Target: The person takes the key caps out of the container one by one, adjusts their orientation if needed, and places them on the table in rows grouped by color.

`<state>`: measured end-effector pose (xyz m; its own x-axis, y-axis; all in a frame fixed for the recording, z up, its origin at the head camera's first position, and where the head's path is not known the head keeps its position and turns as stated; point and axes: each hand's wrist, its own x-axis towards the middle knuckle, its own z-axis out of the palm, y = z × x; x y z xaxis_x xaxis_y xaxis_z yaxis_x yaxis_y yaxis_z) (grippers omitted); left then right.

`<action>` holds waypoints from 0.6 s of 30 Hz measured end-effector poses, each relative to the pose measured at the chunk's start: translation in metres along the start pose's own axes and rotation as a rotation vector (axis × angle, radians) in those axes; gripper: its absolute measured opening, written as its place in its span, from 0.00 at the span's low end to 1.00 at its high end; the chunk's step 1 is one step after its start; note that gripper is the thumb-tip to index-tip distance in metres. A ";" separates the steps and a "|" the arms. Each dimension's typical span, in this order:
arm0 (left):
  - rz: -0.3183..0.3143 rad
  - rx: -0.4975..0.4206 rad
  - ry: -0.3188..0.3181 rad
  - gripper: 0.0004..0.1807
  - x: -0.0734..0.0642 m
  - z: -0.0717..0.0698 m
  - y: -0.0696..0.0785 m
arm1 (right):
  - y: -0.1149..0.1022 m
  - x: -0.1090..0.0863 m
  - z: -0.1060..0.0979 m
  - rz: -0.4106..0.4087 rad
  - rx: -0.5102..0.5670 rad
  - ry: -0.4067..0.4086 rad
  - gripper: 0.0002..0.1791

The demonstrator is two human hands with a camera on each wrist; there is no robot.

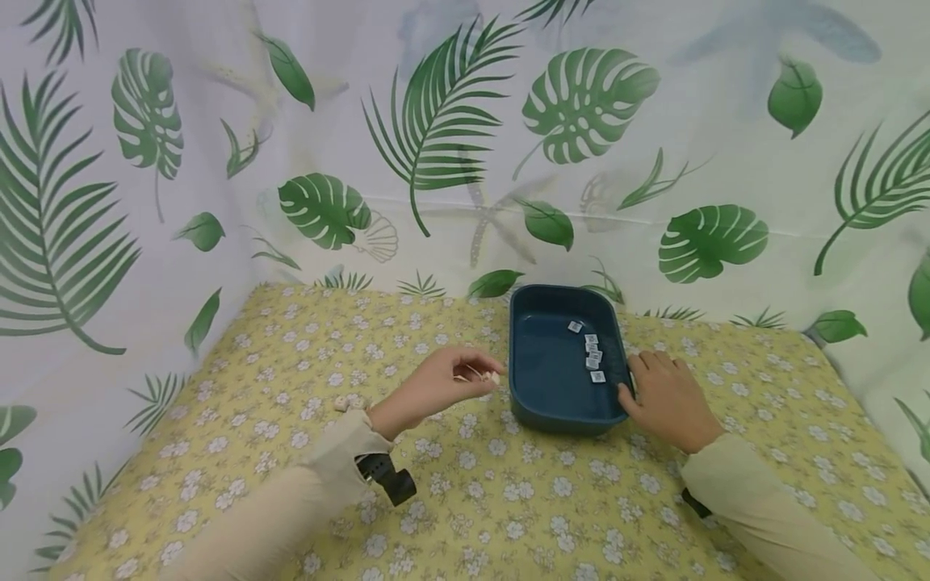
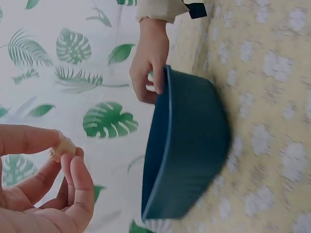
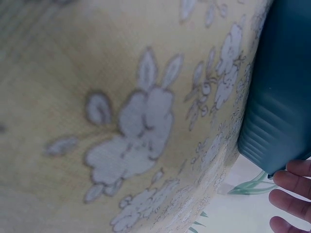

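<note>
My left hand (image 1: pixel 443 378) is just left of a dark blue plastic basin (image 1: pixel 534 411). Between thumb and fingertips it pinches a small cream-coloured piece (image 2: pixel 63 146), partly covered by the fingers. My right hand (image 1: pixel 672 399) holds the basin's right rim, its thumb near the front corner; in the left wrist view its fingers bend over the edge. Inside the basin, several small white square pieces (image 1: pixel 592 355) with dark marks lie on the floor toward the right side.
A few small beige pieces (image 1: pixel 350 402) lie on the yellow flowered tablecloth (image 1: pixel 465 484) beside my left wrist. A white leaf-printed curtain (image 1: pixel 450 266) rises behind the table and along its left side.
</note>
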<state>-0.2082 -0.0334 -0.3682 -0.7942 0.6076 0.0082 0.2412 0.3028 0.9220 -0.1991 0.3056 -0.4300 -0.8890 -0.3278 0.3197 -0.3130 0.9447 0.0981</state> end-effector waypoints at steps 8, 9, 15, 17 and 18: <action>-0.047 -0.080 0.057 0.17 -0.031 -0.020 -0.023 | 0.000 0.001 0.002 -0.016 -0.005 0.019 0.23; -0.049 -0.100 0.059 0.17 -0.033 -0.021 -0.026 | 0.000 0.001 0.001 -0.018 -0.007 0.021 0.23; -0.064 -0.172 0.064 0.17 -0.043 -0.028 -0.038 | -0.003 0.001 -0.004 -0.018 -0.003 0.021 0.23; -0.072 -0.161 0.071 0.17 -0.046 -0.030 -0.039 | -0.004 0.001 -0.005 -0.014 0.001 0.017 0.23; -0.076 -0.152 0.074 0.17 -0.047 -0.030 -0.040 | -0.004 0.001 -0.005 -0.013 0.002 0.017 0.23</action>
<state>-0.1979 -0.0963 -0.3940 -0.8471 0.5298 -0.0404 0.0963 0.2277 0.9690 -0.1974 0.3016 -0.4255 -0.8791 -0.3401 0.3339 -0.3256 0.9402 0.1005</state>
